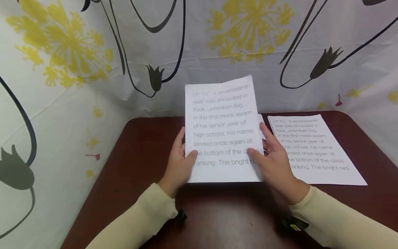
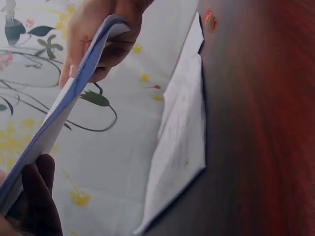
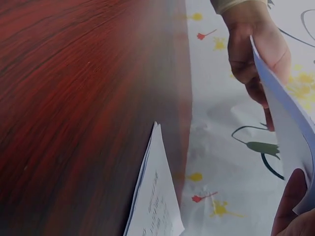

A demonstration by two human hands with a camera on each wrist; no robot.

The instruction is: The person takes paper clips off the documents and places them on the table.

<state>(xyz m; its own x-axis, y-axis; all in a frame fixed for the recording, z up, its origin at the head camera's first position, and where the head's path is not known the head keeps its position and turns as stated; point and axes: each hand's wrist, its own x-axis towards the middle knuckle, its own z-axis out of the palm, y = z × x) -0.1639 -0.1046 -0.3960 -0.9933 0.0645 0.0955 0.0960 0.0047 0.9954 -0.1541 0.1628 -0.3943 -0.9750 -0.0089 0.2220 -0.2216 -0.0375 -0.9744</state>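
A stack of printed paper sheets (image 1: 221, 128) is held up above the table, tilted so its text faces me. My left hand (image 1: 178, 164) grips its left edge, thumb on the front and fingers behind. On the opposite edge my right hand (image 1: 277, 164) holds it the same way, its thumb over the lower lines of text. Both wrist views show the stack edge-on, slightly bowed, as a layered edge (image 2: 74, 88) in the left one and a pale curved side (image 3: 290, 123) in the right one. The fingers behind the stack are partly hidden in the head view.
A second printed stack (image 1: 314, 148) lies on the dark red-brown table (image 1: 149, 152) at the right. Another white paper corner (image 1: 261, 119) peeks out behind the held stack. A patterned cloth (image 1: 199, 45) hangs at the table's back and left.
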